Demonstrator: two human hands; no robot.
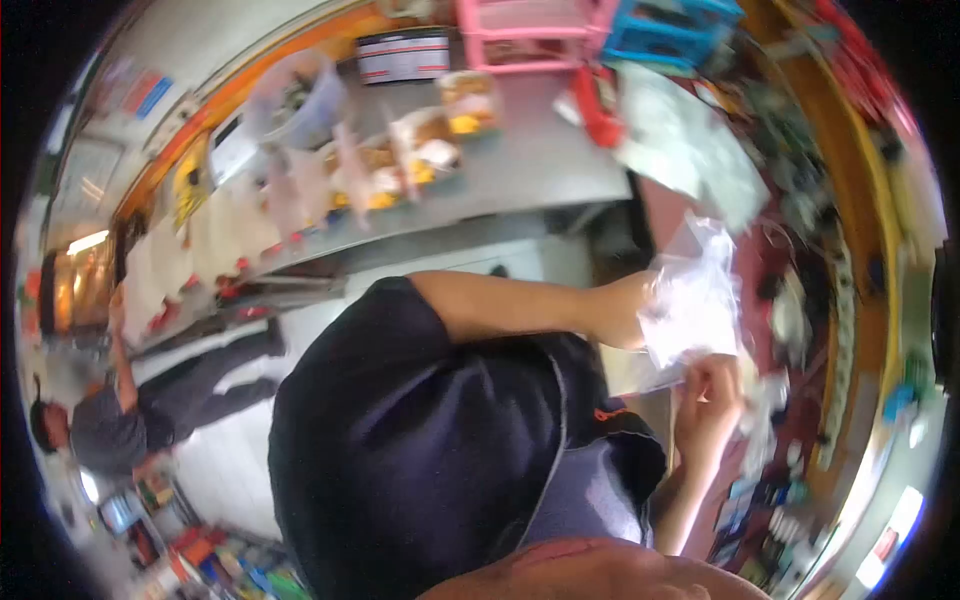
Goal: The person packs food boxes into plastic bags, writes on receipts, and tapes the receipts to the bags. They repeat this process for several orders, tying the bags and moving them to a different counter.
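Observation:
A clear, crinkled plastic bag [695, 310], bright with glare, is between my two hands. My left hand [622, 310] is at the near side of the bag, its fingers mostly hidden behind the plastic; it appears to grip the bag. My right hand [715, 390] has its fingers bent and pinched on the bag's lower edge. Motion blur and shine hide whether anything is inside the bag.
A steel table [540, 150] carries a row of bags and food tubs [430, 140], a clear bin [295, 95], a pink drawer unit [530, 35] and a blue one [665, 30]. Plastic sheets [690, 140] lie beyond its end. Another person [110, 425] stands at far left.

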